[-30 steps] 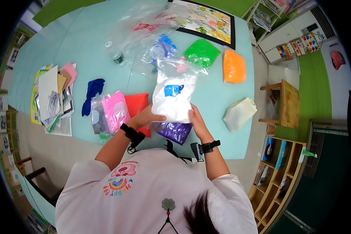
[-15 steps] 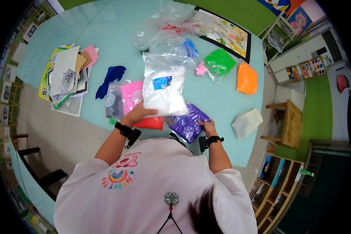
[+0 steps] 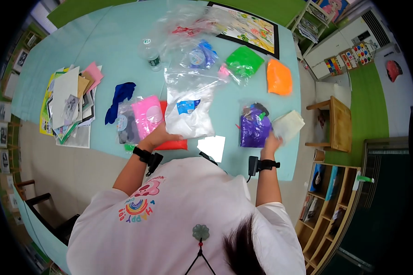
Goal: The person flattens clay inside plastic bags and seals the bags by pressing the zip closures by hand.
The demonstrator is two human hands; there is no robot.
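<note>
A clear bag of white clay-like material with a blue label is gripped at its lower left corner by my left hand. My right hand has its fingers closed at the lower right edge of a purple bag, beside a pale cream pack. Left of the white bag lie a pink bag and a dark grey bag. Part of a red bag shows below my left hand. A white piece of paper lies near the table's front edge.
Farther back are a green bag, an orange bag, a blue bag, crumpled clear plastic, a plastic bottle and a framed picture. At left are a dark blue cloth and a paper stack.
My right hand has carried the purple bag rightward, away from the white bag, to beside the cream pack. White paper now shows where it was. My left hand still holds the white bag.
</note>
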